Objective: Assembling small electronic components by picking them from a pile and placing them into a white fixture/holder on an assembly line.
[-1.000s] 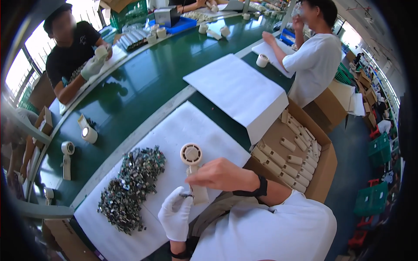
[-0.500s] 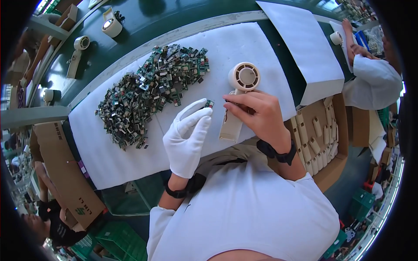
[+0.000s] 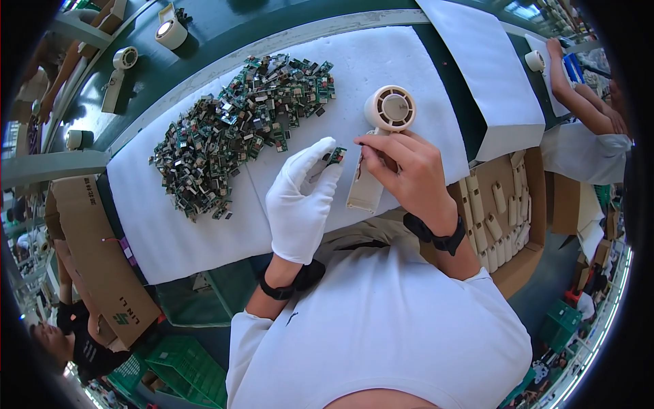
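Observation:
My left hand (image 3: 300, 198), in a white glove, pinches a small green circuit board (image 3: 334, 157) between thumb and fingertips. Bare, my right hand (image 3: 414, 167) is closed over the neck of a cream handheld fan, thumb and forefinger pressed together; what lies between those fingertips is too small to make out. The fan's round head (image 3: 394, 108) points upward beyond the hand, and its opened handle (image 3: 366, 191) reaches toward me beneath it. A large heap of similar circuit boards (image 3: 252, 116) lies to the left on the white foam mat (image 3: 238, 249).
A cardboard box (image 3: 538, 232) of cream handle shells stands at the right. Beside the mat is a white folded sheet (image 3: 484, 68). More fans (image 3: 125, 61) sit on the green bench at the far left. A cardboard carton (image 3: 95, 266) stands left; a co-worker's arm (image 3: 572, 88) shows far right.
The view has shifted slightly. My left hand has turned a little, so its circuit board shows more. My right hand stays at the fan's neck. The co-worker's arms at right have moved.

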Available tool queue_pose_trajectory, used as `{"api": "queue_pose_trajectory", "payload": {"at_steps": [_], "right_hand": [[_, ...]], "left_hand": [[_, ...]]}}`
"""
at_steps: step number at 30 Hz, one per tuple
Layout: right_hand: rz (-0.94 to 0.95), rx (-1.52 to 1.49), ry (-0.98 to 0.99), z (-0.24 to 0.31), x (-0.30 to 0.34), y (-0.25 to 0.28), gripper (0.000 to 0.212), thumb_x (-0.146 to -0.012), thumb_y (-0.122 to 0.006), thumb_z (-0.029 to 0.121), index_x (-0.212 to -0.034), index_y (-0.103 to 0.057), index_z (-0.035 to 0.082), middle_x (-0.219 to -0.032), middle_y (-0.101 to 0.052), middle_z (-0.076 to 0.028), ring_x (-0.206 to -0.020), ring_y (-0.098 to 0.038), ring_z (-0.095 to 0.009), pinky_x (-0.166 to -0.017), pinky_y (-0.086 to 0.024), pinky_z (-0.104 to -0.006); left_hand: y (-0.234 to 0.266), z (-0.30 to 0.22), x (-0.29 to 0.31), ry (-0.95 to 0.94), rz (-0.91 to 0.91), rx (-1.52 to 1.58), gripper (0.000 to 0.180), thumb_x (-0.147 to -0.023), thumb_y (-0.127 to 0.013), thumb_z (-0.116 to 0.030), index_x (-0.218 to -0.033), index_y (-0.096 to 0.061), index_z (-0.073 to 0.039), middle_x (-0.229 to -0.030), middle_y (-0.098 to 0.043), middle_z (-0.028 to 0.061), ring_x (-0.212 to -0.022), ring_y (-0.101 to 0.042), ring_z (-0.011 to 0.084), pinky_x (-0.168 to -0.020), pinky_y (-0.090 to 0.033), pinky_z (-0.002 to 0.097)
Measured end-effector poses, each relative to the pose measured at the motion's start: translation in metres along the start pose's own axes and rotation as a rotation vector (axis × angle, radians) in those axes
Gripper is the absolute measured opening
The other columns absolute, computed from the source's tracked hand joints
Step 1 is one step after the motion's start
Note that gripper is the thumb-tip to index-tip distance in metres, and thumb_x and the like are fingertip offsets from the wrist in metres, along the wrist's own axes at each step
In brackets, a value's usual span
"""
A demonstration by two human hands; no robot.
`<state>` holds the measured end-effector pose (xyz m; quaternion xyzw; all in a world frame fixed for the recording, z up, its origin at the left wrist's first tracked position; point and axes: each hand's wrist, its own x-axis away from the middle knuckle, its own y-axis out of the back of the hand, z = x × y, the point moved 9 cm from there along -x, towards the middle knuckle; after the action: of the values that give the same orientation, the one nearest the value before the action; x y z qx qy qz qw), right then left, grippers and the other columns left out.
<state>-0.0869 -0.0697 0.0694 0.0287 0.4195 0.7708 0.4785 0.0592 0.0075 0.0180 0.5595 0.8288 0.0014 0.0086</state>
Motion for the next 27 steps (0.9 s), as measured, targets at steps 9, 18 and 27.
{"api": "queue_pose_trajectory", "payload": {"at_steps": [9,18,27], "right_hand": [[-0.104,0.136,0.091,0.010,0.001,0.000,0.010,-0.085,-0.071,0.005,-0.095,-0.073,0.005,-0.076,-0.065,-0.006,-0.063,-0.057,-0.019,-0.057,-0.047,-0.0315],[-0.045,0.019,0.063,0.005,0.001,0.004,0.007,-0.088,-0.070,0.007,-0.095,-0.072,0.004,-0.078,-0.068,-0.007,-0.063,-0.059,-0.020,-0.057,-0.048,-0.0307],[0.078,-0.081,0.123,0.018,0.007,0.002,0.008,-0.087,-0.072,0.007,-0.094,-0.071,0.002,-0.076,-0.068,-0.009,-0.060,-0.060,-0.020,-0.055,-0.048,-0.0311]], "left_hand": [[0.001,0.000,-0.002,-0.020,-0.049,0.000,0.041,-0.088,-0.070,0.006,-0.127,-0.066,-0.005,-0.123,-0.061,0.0065,-0.104,-0.065,0.0140,-0.089,-0.054,0.0267],[0.001,-0.002,-0.002,-0.039,-0.016,-0.066,0.034,-0.088,-0.072,0.002,-0.121,-0.070,-0.004,-0.115,-0.068,0.0069,-0.100,-0.066,0.0130,-0.087,-0.053,0.0273],[-0.004,-0.010,0.006,-0.076,0.051,-0.084,0.033,-0.089,-0.071,0.002,-0.122,-0.070,-0.001,-0.113,-0.071,0.0082,-0.100,-0.068,0.0142,-0.091,-0.054,0.0275]]}}
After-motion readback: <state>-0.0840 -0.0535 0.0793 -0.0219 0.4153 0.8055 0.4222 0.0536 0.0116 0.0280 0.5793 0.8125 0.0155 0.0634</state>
